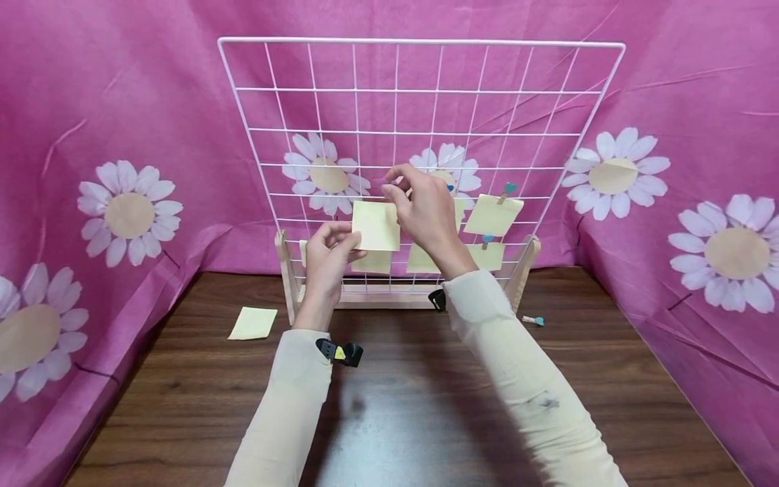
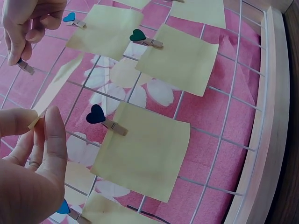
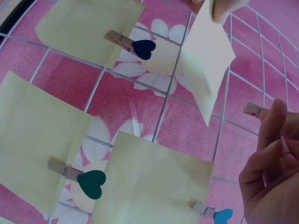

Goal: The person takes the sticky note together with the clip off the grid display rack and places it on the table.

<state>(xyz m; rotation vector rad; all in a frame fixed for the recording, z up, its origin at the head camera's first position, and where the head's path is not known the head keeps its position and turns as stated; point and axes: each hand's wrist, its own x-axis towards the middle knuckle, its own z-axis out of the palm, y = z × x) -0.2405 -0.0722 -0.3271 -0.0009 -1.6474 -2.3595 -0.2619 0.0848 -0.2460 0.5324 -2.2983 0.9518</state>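
My left hand (image 1: 328,260) pinches a pale yellow paper note (image 1: 376,225) by its lower left edge, in front of a white wire grid panel (image 1: 420,42). In the left wrist view the note is seen nearly edge-on between thumb and fingers. Just right of and above the note, my right hand (image 1: 426,210) pinches a small wooden clothespin (image 3: 252,109). Its jaws point away from the fingers, apart from note and wire. Other yellow notes hang on the grid from heart-topped clothespins, such as one with a green heart (image 3: 91,184) and one with a dark blue heart (image 2: 96,114).
A loose yellow note (image 1: 253,323) lies on the dark wooden table (image 1: 395,419) left of the stand. To the right lies a clothespin with a teal heart (image 1: 533,320). Wooden feet (image 1: 523,274) support the grid before a pink flowered cloth (image 1: 152,88).
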